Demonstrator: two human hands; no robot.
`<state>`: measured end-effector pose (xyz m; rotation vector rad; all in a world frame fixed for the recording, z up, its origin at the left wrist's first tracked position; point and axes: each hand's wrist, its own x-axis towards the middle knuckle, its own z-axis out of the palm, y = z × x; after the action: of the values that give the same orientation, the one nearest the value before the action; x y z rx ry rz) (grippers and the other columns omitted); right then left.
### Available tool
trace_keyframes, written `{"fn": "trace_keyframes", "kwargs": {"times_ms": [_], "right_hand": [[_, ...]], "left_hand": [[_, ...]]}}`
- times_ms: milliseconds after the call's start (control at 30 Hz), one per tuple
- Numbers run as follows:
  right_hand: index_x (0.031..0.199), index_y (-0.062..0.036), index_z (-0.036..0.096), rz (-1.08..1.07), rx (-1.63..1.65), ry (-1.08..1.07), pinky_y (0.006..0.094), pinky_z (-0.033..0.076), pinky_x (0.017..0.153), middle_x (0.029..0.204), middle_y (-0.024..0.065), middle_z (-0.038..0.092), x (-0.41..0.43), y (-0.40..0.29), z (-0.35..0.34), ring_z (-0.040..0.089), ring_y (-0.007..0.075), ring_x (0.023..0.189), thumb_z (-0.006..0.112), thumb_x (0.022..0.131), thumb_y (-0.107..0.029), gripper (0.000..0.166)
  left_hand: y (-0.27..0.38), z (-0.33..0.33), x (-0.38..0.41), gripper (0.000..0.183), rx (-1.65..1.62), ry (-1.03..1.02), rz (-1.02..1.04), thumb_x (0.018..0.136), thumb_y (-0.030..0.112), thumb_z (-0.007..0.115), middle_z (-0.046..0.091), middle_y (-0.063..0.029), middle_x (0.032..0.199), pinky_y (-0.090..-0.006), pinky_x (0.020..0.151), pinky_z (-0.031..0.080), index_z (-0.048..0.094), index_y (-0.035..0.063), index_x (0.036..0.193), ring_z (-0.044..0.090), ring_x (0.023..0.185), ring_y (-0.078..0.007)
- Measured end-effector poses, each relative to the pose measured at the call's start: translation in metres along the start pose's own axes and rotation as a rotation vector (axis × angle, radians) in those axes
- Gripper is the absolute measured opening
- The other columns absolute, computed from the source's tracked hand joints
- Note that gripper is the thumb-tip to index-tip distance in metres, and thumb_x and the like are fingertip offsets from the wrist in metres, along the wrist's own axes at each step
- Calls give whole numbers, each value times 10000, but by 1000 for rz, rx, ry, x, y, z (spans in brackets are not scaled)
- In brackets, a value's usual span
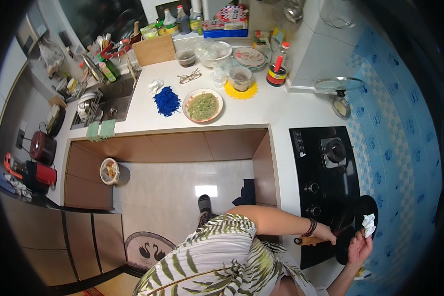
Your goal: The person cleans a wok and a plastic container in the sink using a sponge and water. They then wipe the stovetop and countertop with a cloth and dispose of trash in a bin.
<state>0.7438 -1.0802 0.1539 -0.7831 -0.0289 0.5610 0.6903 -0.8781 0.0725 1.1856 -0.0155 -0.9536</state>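
Note:
My left hand (323, 232), with a dark beaded bracelet at the wrist, grips the wooden handle (308, 241) of a black pan. The pan (363, 207) is tilted over the near part of a black glass gas hob (327, 196), and the burner there is hidden. Between the fingers and thumb of my right hand (359, 249) is a crumpled white paper tissue (369, 225), held up in front of the pan. Whether the tissue touches the pan I cannot tell.
A burner (335, 151) shows at the hob's far end. Beyond it, a glass lid (339, 84) leans by the tiled wall. A plate of chopped green food (203, 106), a blue chenille cloth (167, 101) and glasses (189, 76) lie on the white counter (240, 114). A bin (114, 172) stands on the floor.

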Motion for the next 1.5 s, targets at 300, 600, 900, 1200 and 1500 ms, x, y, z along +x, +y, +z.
{"fn": "trace_keyframes", "kwargs": {"times_ms": [300, 600, 900, 1200, 1500], "right_hand": [[1190, -23, 418, 182, -196, -10, 286, 424, 590, 903, 87, 497, 10, 97, 141, 457, 163, 731, 480, 832, -50, 364], [1247, -42, 424, 492, -470, -201, 229, 415, 562, 999, 45, 568, 100, 304, 308, 492, 101, 692, 506, 838, -53, 417], [1168, -51, 533, 513, -1083, -572, 166, 407, 544, 898, -3, 588, 135, 540, 429, 508, 56, 637, 522, 865, -57, 303], [1121, -60, 561, -352, -1255, -1274, 349, 436, 649, 837, 141, 491, 156, 744, 459, 517, 287, 740, 484, 802, 19, 338], [1085, -72, 532, -426, -1666, -1644, 422, 490, 628, 912, 155, 537, 124, 866, 525, 579, 303, 799, 409, 908, -177, 240]], "left_hand": [[-59, -84, -130, 633, -188, 259, 258, 737, 411, 578, 516, -126, 1012, -366, 634, 482, 437, -17, 1181, 558, 850, -235], [-201, -183, -331, 430, -583, 574, 372, 816, 391, 546, 557, -61, 966, -291, 635, 461, 505, 65, 1092, 562, 776, -143], [-366, -182, -516, 350, -1132, 1213, 421, 875, 276, 499, 586, -71, 1033, -300, 731, 480, 482, 69, 1156, 581, 890, -161], [-386, -161, -583, 305, -1292, 1617, 434, 880, 207, 459, 602, -103, 1026, -302, 717, 497, 491, 39, 1133, 598, 881, -185], [-365, -190, -636, 259, -1383, 1684, 630, 899, 179, 460, 618, -99, 995, -281, 685, 511, 498, 44, 1116, 617, 838, -169]]}}
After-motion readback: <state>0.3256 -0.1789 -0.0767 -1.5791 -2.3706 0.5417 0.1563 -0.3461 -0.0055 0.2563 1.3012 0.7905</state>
